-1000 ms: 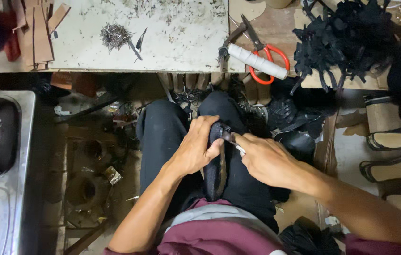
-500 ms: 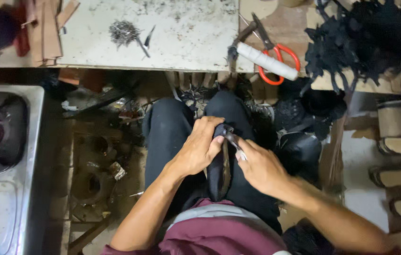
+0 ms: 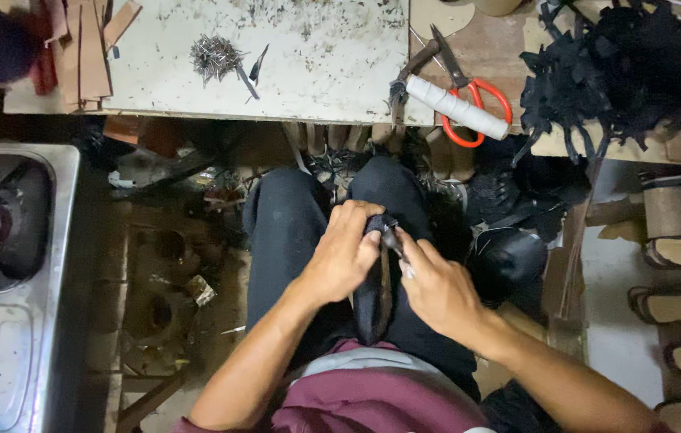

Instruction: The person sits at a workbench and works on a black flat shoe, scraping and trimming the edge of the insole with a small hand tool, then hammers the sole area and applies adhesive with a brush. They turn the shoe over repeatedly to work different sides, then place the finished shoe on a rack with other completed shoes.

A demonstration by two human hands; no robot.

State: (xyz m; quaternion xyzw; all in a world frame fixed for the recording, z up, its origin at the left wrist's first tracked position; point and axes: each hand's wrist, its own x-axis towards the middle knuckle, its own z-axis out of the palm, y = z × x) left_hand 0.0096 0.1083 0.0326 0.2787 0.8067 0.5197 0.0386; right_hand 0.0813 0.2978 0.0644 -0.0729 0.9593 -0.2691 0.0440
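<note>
Centre frame: left hand (image 3: 346,255) clamps dark shoe (image 3: 372,301) | right hand (image 3: 435,289) pinches toe-edge tool | keep shoe braced on lap

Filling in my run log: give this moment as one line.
left hand: grips dark shoe on lap | right hand: pinches at shoe's top edge | bench: nails, scissors

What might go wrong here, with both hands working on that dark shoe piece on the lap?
The right hand presses a small metal tool against the dark shoe piece right beside the left hand; a slip could jab the fingers. The piece rests only on the lap, so it may shift. Loose nails on the white board could scatter if bumped.
</note>
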